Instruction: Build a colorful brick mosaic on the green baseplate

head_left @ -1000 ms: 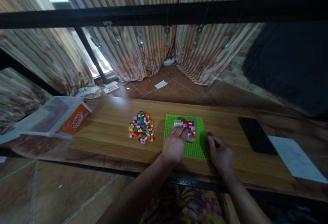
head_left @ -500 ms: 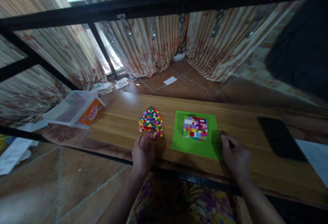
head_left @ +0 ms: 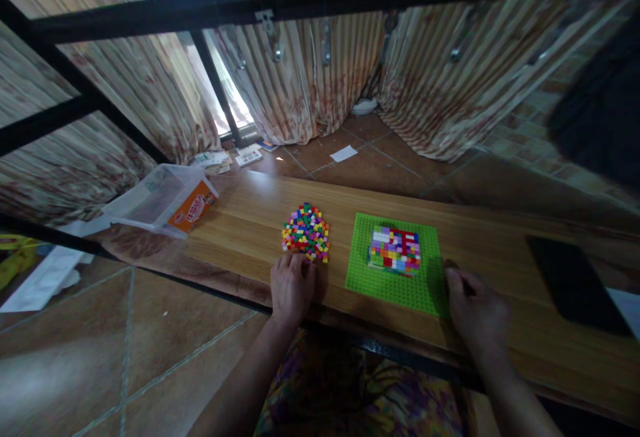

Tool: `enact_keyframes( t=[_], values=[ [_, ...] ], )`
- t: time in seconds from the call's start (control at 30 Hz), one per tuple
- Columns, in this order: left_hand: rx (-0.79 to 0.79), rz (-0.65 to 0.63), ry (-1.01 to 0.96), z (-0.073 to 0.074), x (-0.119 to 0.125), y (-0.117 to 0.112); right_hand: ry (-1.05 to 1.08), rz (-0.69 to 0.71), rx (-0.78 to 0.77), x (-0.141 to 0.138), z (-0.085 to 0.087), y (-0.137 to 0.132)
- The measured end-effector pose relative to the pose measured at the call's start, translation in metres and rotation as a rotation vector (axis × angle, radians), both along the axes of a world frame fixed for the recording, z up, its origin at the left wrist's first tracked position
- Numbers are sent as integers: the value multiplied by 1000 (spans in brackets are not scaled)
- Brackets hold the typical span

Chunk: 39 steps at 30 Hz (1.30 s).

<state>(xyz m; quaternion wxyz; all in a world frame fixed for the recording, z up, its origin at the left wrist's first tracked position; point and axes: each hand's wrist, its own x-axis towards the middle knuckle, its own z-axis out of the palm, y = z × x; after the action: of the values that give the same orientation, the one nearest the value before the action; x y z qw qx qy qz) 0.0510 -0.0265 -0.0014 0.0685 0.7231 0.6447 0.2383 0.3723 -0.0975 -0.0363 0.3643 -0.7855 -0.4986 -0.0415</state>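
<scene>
The left hand [head_left: 293,285] is resting palm-down with its fingertips touching the near edge of the brick pile [head_left: 306,233], grasping nothing visible, while the right hand [head_left: 475,309] is lying loosely curled at the green baseplate's [head_left: 380,283] four o'clock corner, whether it is gripping anything being unclear. Judging from this, a careless scoop is risking scattering loose bricks off the wooden tabletop's [head_left: 250,223] near edge, or nudging the half-built block [head_left: 395,250]. A tipped plastic container [head_left: 160,200] is lying at ten o'clock and a dark phone [head_left: 573,283] at three o'clock, neither blocking the hands.
</scene>
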Motion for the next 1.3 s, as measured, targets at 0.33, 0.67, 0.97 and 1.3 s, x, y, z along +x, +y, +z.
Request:
enact_keyframes(
  t=[0.33, 0.67, 0.97, 1.3],
  values=[
    [90, -102, 70, -4, -4, 0, 47, 11, 9, -4, 3, -1],
    [193, -157, 102, -15, -10, 0, 57, 18, 31, -4, 3, 1],
    [223, -159, -135, -9, -5, 2, 70, 24, 25, -5, 3, 3],
    [-53, -377, -628, 29, 79, 4, 94, 35, 35, -7, 7, 3]
  ],
)
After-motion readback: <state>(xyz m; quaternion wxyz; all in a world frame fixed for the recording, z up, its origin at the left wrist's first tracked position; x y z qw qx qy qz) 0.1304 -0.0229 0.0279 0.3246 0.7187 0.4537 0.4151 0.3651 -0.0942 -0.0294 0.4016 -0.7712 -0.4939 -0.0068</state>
